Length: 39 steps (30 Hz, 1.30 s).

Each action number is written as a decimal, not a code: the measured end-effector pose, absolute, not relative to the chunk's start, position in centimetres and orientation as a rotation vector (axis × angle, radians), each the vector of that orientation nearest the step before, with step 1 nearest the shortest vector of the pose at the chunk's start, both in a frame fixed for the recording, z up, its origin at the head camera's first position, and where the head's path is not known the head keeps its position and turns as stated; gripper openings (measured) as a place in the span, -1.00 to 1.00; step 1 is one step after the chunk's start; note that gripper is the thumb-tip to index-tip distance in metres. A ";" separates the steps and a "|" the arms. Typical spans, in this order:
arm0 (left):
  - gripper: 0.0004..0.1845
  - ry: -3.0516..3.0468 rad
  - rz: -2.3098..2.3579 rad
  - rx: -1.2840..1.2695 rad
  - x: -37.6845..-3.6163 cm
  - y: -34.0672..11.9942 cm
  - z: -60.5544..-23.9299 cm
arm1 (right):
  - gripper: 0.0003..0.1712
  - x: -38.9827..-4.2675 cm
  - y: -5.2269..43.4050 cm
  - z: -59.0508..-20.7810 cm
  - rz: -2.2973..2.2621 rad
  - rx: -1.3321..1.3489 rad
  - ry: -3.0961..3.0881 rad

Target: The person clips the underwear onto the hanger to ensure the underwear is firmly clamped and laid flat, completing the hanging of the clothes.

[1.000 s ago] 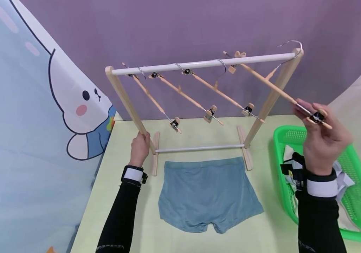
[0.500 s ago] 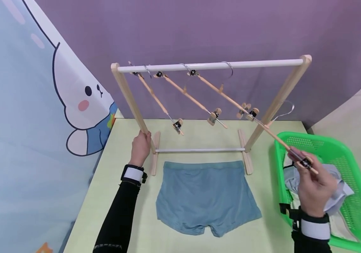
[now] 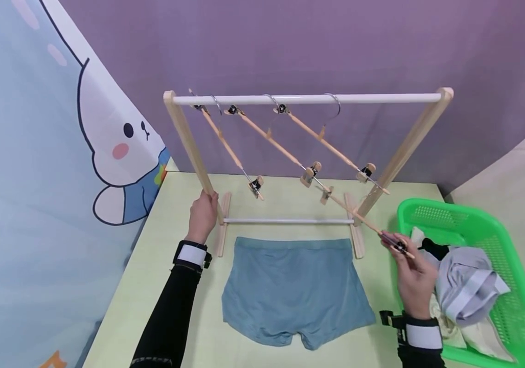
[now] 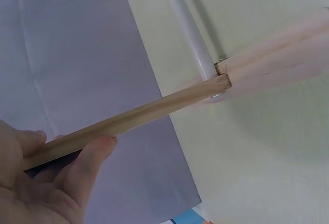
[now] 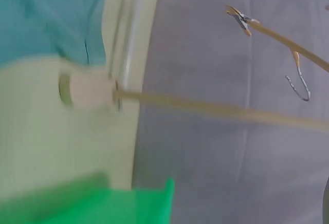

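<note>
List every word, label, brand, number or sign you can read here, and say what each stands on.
None: no text can be read in any view.
The held hanger, rack, blue shorts, green basket and cartoon backdrop show no lettering.
Any print on the white wristbands would be too small to read.

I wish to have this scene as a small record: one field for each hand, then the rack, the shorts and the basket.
Left hand: grips the left post of the rack
Right hand: holds a wooden clip hanger by one end, off the rail
Rack: wooden frame; three other hangers hang from its white top rail
Boxer shorts: blue, spread on the table, waistband towards the rack
Basket: green, at the right, holding crumpled clothes
</note>
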<state>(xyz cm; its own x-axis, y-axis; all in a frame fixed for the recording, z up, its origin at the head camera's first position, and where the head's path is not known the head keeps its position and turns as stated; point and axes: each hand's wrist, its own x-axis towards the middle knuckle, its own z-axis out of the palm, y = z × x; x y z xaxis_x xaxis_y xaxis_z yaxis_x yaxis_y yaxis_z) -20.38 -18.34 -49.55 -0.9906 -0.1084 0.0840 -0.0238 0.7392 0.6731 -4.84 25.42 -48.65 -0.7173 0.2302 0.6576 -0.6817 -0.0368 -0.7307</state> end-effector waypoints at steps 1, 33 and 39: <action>-0.60 -2.820 -1.085 0.112 -20.3 -18.4 -49.6 | -0.64 -5.0 25.1 -49.0 1.841 0.499 -1.601; -0.59 -2.796 -1.005 0.192 -20.7 -17.6 -50.1 | -0.56 -14.2 18.6 -60.5 2.457 0.339 -1.824; -0.59 -2.803 -0.987 0.183 -20.8 -17.2 -50.3 | -0.40 -14.6 19.7 -61.8 2.445 -0.002 -1.983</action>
